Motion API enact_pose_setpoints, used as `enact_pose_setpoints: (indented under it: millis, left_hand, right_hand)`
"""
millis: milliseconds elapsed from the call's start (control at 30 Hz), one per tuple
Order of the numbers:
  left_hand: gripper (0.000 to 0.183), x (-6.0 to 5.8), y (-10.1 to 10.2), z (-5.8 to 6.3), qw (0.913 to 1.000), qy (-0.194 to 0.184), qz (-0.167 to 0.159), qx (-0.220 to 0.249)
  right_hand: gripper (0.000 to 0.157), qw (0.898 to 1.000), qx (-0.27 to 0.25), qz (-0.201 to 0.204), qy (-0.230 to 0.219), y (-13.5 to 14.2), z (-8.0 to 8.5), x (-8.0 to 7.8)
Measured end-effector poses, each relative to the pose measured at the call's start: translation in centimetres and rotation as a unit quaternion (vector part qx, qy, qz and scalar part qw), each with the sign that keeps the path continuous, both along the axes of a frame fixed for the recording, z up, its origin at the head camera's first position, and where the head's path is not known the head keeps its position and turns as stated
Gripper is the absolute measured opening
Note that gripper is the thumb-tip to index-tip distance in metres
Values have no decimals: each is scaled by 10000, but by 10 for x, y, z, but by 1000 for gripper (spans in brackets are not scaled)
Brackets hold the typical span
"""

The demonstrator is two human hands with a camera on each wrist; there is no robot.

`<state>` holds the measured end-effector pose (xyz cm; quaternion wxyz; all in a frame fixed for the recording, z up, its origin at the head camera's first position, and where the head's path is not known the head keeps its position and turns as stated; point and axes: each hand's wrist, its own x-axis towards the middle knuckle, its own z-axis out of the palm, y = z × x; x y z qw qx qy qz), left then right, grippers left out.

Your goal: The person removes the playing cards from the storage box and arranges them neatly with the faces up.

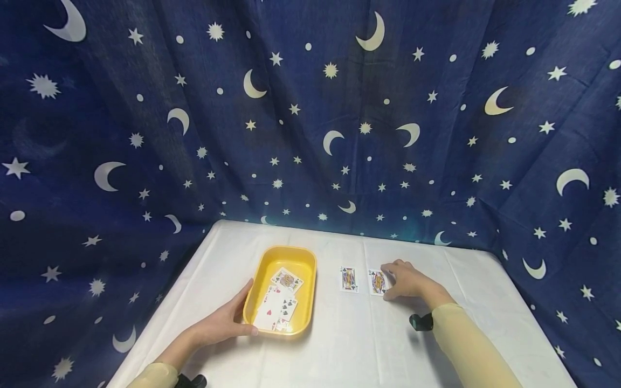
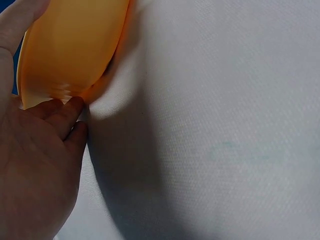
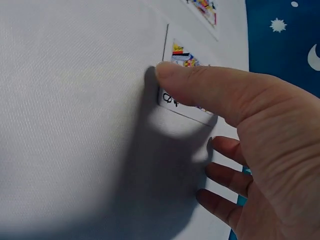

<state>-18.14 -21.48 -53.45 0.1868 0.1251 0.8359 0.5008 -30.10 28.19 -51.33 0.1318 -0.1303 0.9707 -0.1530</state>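
Note:
My left hand point(image 1: 225, 318) grips the left side and near corner of a yellow tray point(image 1: 314, 285), thumb at the near rim and fingers along the outer wall. Several playing cards point(image 1: 276, 304) lie overlapping in the tray, face up, among them a face card, a red-heart card and a black-suit card. On the white cloth my right hand point(image 1: 409, 280) holds a queen card point(image 1: 377, 283) by opposite edges, thumb on the near edge; the index finger is hidden in the right wrist view. Left of it lies a jack card point(image 1: 348, 279), face up and apart.
A white cloth point(image 1: 335, 345) covers the table. A dark blue curtain point(image 1: 310, 134) with moons and stars hangs behind the table and along its sides. Dark wrist-camera parts point(image 1: 421, 322) show by the right forearm.

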Motion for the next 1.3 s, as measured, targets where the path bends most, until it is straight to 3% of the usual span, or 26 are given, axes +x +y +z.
enact_pose_setpoints:
  millis: [267,433,567,800,1067,1300]
  left_hand:
    - [116,0,0,2,9999,18,17,-133]
    - [116,1,0,4,9999,86,44,-113]
    - [116,1,-1,3,9998,134,41,-136]
    - [117,-1,-1,0,9999,90,23,-121]
    - [117,-2,-1,-2,9999,96,19,-41]
    - [116,-2,-1,-2,9998,140,25,-100]
  right_hand:
    - [85,9970,-41,192,745,-14,14,0]
    - [79,9906,-135,491,1272,-40,27,3]
    - [79,9862,-268,791,1432,-68,36,11]
    - [71,9814,-466,1225,1401,-119,43,25]
    - [65,9697,-710,2001,1210,-166,42,37]
    - [45,9516,-470,2856,1037,-202,39,49]
